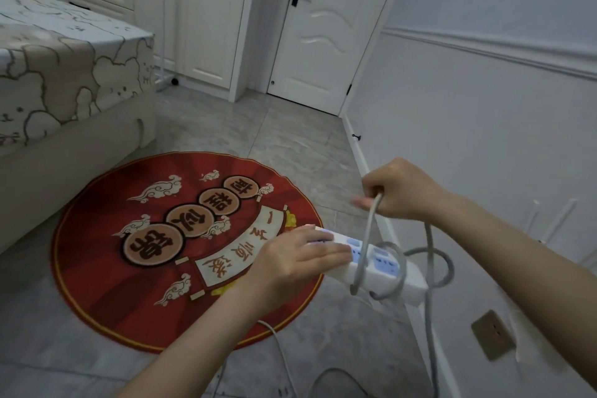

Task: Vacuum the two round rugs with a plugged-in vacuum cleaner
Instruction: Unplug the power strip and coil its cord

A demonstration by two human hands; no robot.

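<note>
A round red rug (155,255) with cloud motifs and characters lies flat on grey tiles.

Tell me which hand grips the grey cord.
The right hand pinches the grey cord above the power strip; the left hand holds the strip itself.
</note>
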